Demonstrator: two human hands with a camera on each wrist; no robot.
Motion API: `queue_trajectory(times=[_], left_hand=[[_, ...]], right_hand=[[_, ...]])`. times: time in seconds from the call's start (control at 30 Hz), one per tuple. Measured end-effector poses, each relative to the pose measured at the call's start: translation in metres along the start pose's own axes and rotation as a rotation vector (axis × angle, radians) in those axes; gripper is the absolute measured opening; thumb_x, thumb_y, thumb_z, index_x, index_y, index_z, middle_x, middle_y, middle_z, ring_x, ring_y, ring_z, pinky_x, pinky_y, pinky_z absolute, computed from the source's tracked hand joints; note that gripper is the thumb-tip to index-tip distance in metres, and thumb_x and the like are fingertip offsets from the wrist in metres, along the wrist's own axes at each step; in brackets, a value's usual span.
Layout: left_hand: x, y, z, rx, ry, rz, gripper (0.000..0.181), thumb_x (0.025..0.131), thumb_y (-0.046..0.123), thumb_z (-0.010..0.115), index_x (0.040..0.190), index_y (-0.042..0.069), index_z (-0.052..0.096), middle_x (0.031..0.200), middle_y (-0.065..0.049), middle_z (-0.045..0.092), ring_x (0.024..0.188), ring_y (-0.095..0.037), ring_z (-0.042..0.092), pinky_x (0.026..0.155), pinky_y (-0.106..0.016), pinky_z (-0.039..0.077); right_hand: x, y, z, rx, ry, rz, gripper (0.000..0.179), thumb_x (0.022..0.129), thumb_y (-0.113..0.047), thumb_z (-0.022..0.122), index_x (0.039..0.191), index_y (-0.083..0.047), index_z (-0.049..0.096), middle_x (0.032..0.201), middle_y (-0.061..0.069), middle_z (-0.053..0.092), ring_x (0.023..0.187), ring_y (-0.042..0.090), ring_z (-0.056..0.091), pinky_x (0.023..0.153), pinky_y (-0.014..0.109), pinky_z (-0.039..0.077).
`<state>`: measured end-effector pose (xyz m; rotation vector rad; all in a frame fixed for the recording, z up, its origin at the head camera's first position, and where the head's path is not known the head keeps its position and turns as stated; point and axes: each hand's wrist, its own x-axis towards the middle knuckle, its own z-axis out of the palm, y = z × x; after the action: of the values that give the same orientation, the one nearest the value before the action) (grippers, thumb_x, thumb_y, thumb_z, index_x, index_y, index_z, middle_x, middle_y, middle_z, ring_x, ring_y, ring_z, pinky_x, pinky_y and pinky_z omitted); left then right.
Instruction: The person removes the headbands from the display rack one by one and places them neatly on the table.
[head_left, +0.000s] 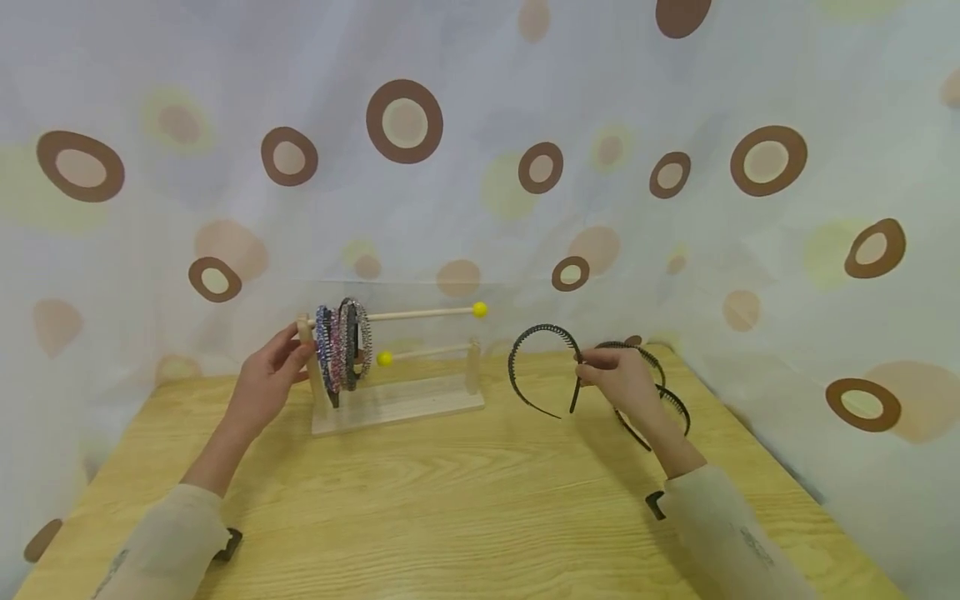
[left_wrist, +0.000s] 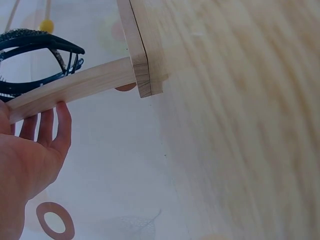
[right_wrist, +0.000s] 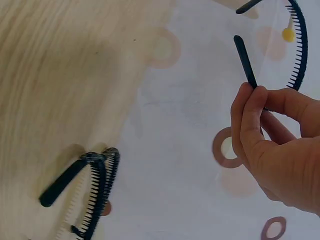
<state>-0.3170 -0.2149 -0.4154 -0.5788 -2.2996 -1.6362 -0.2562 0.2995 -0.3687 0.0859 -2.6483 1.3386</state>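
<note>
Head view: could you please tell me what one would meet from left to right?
Left hand, multicoloured glittery headbands, lower round yellow ball, upper round yellow ball, thin black toothed headband, right hand.

Head cam behind left hand (head_left: 264, 375) and right hand (head_left: 624, 379), facing forward-down over bench (head_left: 465, 500). Wrist cams close in; head shares rack (left_wrist: 80, 86) with left view, held headband (right_wrist: 301, 50) with right.

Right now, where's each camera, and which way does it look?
Head: on the head, facing forward and down at a pale wooden rack; left hand, right hand, beige sleeves show.
Left wrist: worn there, facing the left hand gripping the rack.
Right wrist: worn there, facing the right hand and its black, arched, toothed headband.
Head and right wrist share that headband.
</note>
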Motion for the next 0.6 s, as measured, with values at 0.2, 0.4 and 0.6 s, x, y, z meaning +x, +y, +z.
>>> queue_trajectory(times=[0.2, 0.4, 0.6], left_hand=[[-0.005, -0.004, 0.000, -0.012, -0.004, -0.007, 0.058, 0.110, 0.031, 0.049, 0.159, 0.003, 0.033, 0.137, -0.028, 0.057, 0.110, -0.006, 0.062, 0.085, -0.039, 0.061], [-0.002, -0.004, -0.001, -0.014, 0.004, 0.027, 0.057, 0.110, 0.031, 0.049, 0.158, 0.004, 0.035, 0.133, -0.027, 0.059, 0.106, 0.000, 0.061, 0.084, -0.035, 0.061], [-0.001, -0.004, -0.001, -0.009, -0.006, 0.028, 0.060, 0.110, 0.032, 0.049, 0.159, 0.001, 0.032, 0.134, -0.026, 0.060, 0.116, -0.030, 0.064, 0.083, -0.032, 0.061]], right_hand=[[0.007, 0.026, -0.004, 0.339, -0.019, 0.153, 0.041, 0.100, -0.008, 0.067, 0.134, 0.013, 0.058, 0.122, 0.022, 0.064, 0.097, 0.022, 0.071, 0.100, 0.039, 0.055], [0.026, 0.050, -0.006, 0.577, -0.041, 0.258, 0.048, 0.100, -0.001, 0.066, 0.140, 0.017, 0.048, 0.105, 0.007, 0.070, 0.091, 0.017, 0.073, 0.094, 0.029, 0.057], [0.038, 0.064, -0.008, 0.497, -0.042, 0.325, 0.049, 0.101, -0.001, 0.064, 0.143, 0.016, 0.046, 0.120, 0.020, 0.067, 0.093, 0.016, 0.072, 0.100, 0.036, 0.054]])
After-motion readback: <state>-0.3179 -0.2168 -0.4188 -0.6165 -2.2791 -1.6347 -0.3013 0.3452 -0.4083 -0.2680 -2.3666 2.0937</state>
